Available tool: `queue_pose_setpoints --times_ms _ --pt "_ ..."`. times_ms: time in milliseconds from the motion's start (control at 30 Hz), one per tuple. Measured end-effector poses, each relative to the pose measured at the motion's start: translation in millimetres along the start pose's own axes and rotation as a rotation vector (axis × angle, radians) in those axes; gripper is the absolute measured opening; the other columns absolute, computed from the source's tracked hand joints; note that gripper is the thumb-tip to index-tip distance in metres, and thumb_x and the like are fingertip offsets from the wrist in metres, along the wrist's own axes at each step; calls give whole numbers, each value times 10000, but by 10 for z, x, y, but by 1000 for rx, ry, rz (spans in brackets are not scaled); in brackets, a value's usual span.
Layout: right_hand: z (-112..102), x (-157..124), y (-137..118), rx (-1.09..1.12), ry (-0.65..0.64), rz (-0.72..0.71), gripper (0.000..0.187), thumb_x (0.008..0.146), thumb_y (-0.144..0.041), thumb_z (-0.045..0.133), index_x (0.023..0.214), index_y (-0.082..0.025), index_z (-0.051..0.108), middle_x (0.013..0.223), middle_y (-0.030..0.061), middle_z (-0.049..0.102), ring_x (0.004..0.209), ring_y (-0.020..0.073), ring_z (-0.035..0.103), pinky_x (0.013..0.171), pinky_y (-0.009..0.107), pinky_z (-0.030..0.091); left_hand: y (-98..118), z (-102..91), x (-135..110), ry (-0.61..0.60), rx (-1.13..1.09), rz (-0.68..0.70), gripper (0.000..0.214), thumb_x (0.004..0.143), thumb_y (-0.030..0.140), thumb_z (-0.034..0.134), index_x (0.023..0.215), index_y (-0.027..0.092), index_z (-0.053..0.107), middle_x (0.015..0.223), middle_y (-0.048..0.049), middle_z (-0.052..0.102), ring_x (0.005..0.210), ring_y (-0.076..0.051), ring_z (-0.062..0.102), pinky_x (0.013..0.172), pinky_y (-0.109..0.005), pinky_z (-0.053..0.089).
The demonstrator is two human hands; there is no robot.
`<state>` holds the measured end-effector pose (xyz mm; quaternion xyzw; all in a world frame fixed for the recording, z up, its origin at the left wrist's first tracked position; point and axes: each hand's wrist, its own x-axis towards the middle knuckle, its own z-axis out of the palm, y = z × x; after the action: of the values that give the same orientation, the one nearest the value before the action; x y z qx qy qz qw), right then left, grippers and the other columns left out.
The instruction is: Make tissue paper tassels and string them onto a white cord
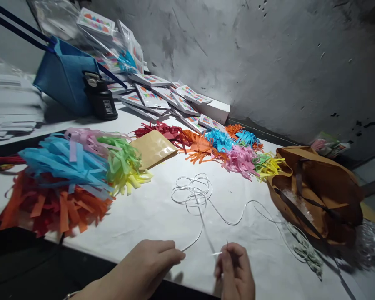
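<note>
My left hand [150, 264] is closed at the lower middle, its thumb and forefinger pinching a thin white cord [196, 239]. That cord runs up to a loose coil [193, 191] on the white table. Just to the right, my right hand [234, 271] is closed in a pinch, with a thin needle [227, 242] sticking up from its fingertips. A short white cord end [217, 253] shows beside those fingers. Motion blurs the right hand slightly, and I cannot see whether the cord passes through the needle.
Fringed paper tassels [68, 166] lie at left, and another colourful row [225, 150] at the back. A brown envelope [154, 148] lies between them. A brown bag [315, 191] stands right, near a green-white cord bundle [306, 250]. Behind are a black bottle [101, 98], blue bag [68, 75] and boxed packs [162, 98].
</note>
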<state>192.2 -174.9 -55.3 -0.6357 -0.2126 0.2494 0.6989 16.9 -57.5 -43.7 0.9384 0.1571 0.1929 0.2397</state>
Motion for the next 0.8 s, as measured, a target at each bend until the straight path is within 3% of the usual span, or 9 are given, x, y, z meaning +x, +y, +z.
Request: queue_pose_setpoints --times_ms 67,133,200,300,367,433,600,700,800 --pt "-136 116 -82 -131 106 -221 319 850 -543 729 833 -230 671 1079 50 613 601 67 534 478 202 413 -62 -21 9 26 -53 -44 337 942 61 387 1084 245 631 824 -2 702 666 -132 646 585 -217 373" --pt "-247 205 -164 -191 162 -410 217 856 -431 752 792 -230 700 1237 69 550 753 102 564 581 223 485 -110 -48 35 46 -99 -76 321 959 87 392 1084 247 640 852 -6 716 707 -133 666 608 -203 390" --pt "-329 265 -219 -172 170 -543 115 855 -318 762 794 -233 715 1175 76 581 845 136 573 657 239 517 -131 -75 78 46 -147 -93 299 981 121 402 1081 246 655 878 -14 729 733 -136 677 630 -195 410" --pt "-414 329 -242 -46 12 -628 17 871 -220 732 880 -234 736 980 77 681 726 141 613 517 219 482 -104 -113 154 7 -242 -102 282 996 159 422 1093 244 673 919 -24 739 781 -144 689 673 -187 446" --pt "-454 362 -252 34 -82 -614 76 876 -193 722 935 -233 746 887 68 724 562 118 600 419 206 435 -66 -136 195 -18 -289 -106 285 995 165 424 1095 242 680 928 -25 738 803 -148 692 697 -188 461" --pt "-485 387 -298 98 -98 -540 81 864 -198 745 940 -224 752 846 62 741 464 98 572 389 209 437 -35 -158 218 -32 -304 -118 282 994 175 429 1082 236 690 927 -27 739 809 -154 690 708 -195 468" --pt "-565 428 -577 307 -160 -224 71 869 -295 768 895 -241 731 830 39 746 495 95 605 430 200 483 -62 -250 209 -86 -295 -165 272 1003 231 446 1035 231 716 898 -31 735 801 -169 681 689 -210 485" --pt "-571 435 -752 385 -232 -140 79 876 -301 764 899 -257 702 801 1 720 484 73 595 423 168 469 -80 -348 236 -6 -288 -209 291 1001 285 484 1236 260 654 1171 -74 696 1014 -213 668 815 -255 533" --pt "-442 399 -892 440 -292 -109 76 901 -306 734 914 -257 677 706 -47 632 471 53 576 425 137 446 15 -370 369 106 -299 -136 629 952 327 607 1531 325 363 1561 -113 425 1263 -262 550 989 -341 510"
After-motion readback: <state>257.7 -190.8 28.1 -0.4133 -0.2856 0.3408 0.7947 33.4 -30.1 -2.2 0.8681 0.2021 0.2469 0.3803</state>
